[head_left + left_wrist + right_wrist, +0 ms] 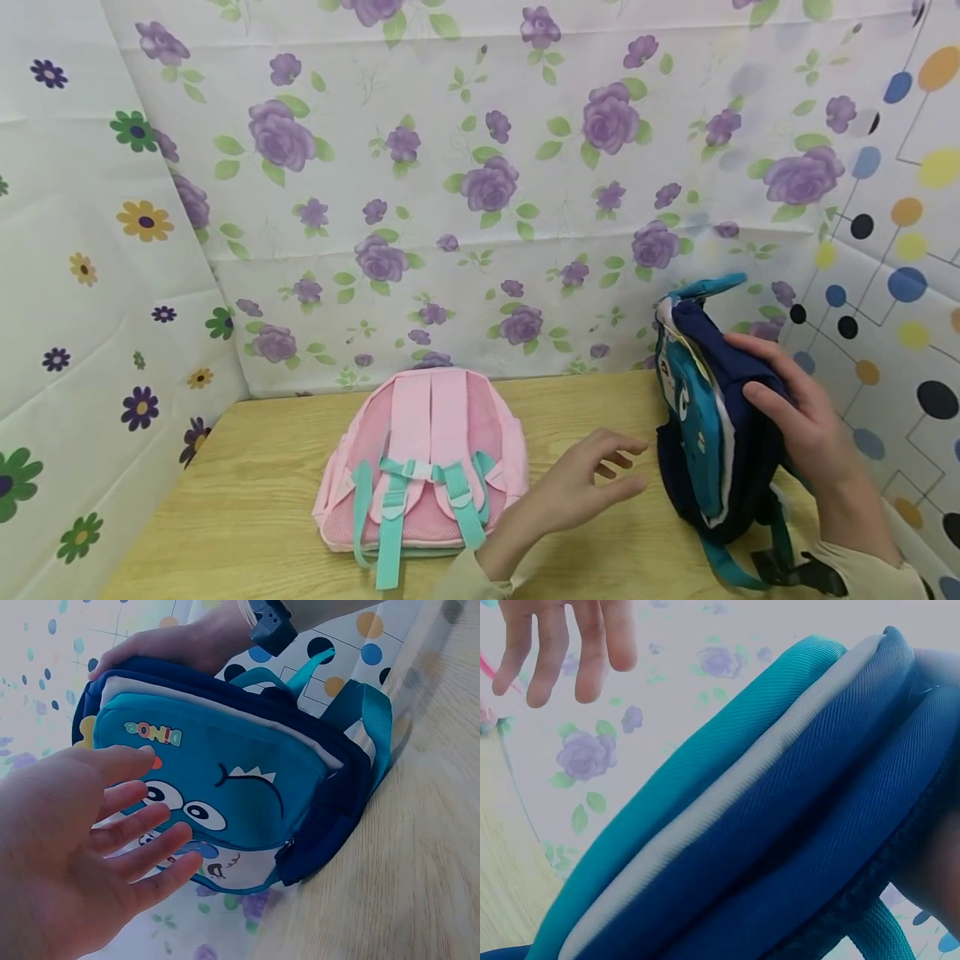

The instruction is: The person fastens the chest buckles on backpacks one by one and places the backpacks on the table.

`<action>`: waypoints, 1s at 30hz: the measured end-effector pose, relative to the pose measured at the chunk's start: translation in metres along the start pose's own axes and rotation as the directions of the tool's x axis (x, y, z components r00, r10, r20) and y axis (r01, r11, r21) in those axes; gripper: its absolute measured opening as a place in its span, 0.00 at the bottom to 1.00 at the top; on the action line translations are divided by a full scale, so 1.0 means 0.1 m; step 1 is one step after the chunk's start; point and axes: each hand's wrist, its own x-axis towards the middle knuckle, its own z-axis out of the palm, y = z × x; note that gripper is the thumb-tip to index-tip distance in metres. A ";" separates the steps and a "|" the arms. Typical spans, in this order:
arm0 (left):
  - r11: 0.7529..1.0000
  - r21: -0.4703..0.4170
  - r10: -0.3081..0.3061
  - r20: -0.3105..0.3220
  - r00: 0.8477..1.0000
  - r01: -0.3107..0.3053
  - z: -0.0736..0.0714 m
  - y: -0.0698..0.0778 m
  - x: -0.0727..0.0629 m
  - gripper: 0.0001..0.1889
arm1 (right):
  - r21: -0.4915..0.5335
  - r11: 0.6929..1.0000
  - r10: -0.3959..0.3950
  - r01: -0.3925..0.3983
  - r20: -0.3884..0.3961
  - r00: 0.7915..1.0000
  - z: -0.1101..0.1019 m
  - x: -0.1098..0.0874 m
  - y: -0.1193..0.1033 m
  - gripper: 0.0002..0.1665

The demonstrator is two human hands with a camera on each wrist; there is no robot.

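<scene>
A navy and teal backpack with a cartoon dinosaur face stands upright at the right of the table. My right hand grips its navy side, thumb and fingers spread over the fabric. In the left wrist view the backpack's teal front shows the eyes and the lettering "DINO". My left hand hovers to the left of this backpack, fingers loosely extended and holding nothing. Between the two wrists, the right wrist view shows the bag's teal, white and navy edges up close. The right palm is hidden behind the bag.
A pink backpack with teal straps lies on the wooden table, left of my left hand. Floral sheets hang behind the table, and a dotted sheet rises close on the right. Loose teal straps trail below the navy backpack.
</scene>
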 end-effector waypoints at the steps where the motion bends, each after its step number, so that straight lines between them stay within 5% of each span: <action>1: 1.000 0.005 0.000 0.002 1.000 0.000 -0.01 0.00 -0.02 0.20 | -0.007 1.000 -0.002 0.002 0.004 1.000 0.01 0.00 -0.01 0.30; 12: 0.997 0.031 0.068 -0.021 0.997 -0.067 -0.12 0.02 -0.16 0.19 | -0.031 0.999 -0.021 0.021 0.007 1.000 0.10 0.02 -0.02 0.29; 22: 0.985 0.145 0.091 -0.003 0.996 -0.090 -0.21 -0.05 -0.28 0.20 | 0.116 0.979 -0.174 0.170 0.027 0.984 0.20 0.06 0.08 0.29; 30: 0.985 0.138 0.100 0.009 0.995 -0.100 -0.23 -0.02 -0.29 0.20 | 0.071 0.985 -0.158 0.155 0.044 0.986 0.30 0.08 0.02 0.29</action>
